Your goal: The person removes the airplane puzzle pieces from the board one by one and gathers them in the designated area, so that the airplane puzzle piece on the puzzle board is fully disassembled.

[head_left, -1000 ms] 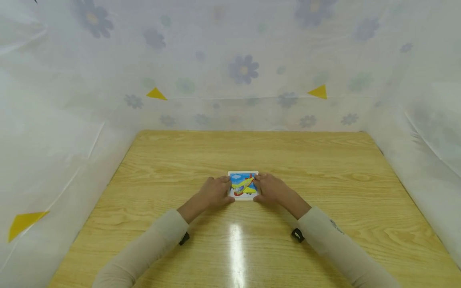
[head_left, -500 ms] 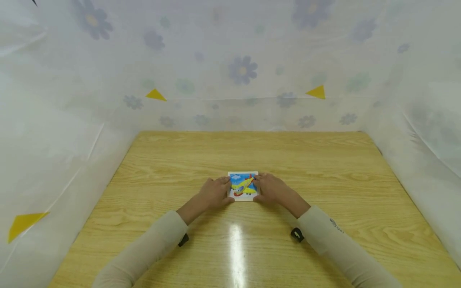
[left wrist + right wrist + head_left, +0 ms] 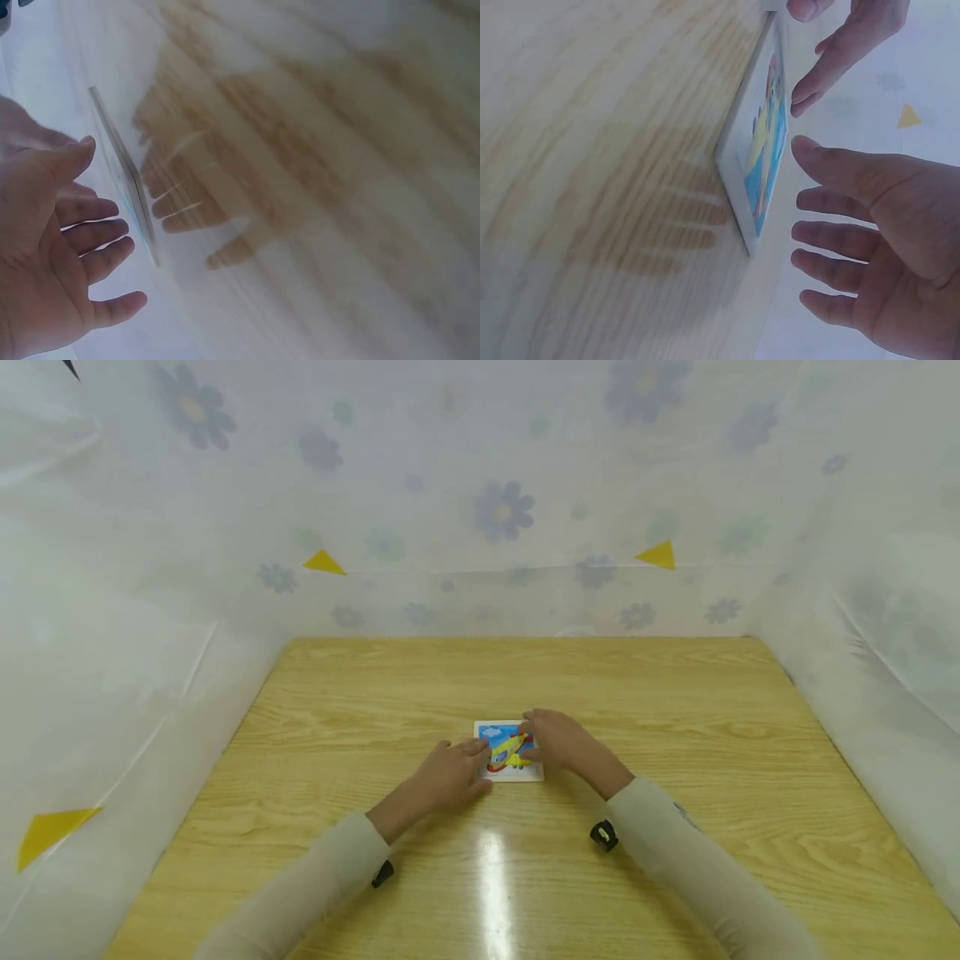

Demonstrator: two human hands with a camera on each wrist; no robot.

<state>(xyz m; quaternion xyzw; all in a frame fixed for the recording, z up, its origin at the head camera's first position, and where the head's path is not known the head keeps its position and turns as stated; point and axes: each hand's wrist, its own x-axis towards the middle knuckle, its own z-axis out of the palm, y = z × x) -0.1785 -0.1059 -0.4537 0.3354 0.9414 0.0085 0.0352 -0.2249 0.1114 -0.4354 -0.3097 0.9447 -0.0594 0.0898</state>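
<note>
A small flat picture board (image 3: pixel 510 750) with a white frame and a yellow airplane on blue sky lies on the wooden table. At its left side is my left hand (image 3: pixel 450 774), fingers extended and fingertips overlapping the board's edge. My right hand (image 3: pixel 564 745) is over the board's right side, fingers loosely bent and partly covering the picture. In the right wrist view the right fingers (image 3: pixel 832 240) are spread and apart from the board (image 3: pixel 736 161). The left wrist view has the left hand (image 3: pixel 45 255) beside the board's thin edge (image 3: pixel 124 169), nothing in its grasp.
The wooden table (image 3: pixel 360 685) reflects a bright light streak (image 3: pixel 493 893) in front of the board. White flowered sheeting (image 3: pixel 450 485) encloses the back and both sides, with yellow triangles (image 3: pixel 324 562) stuck on it.
Both hands were at the board's side edges. The right hand has since come up and its fingers have drawn back from the edge; the left has shifted slightly toward the board's middle.
</note>
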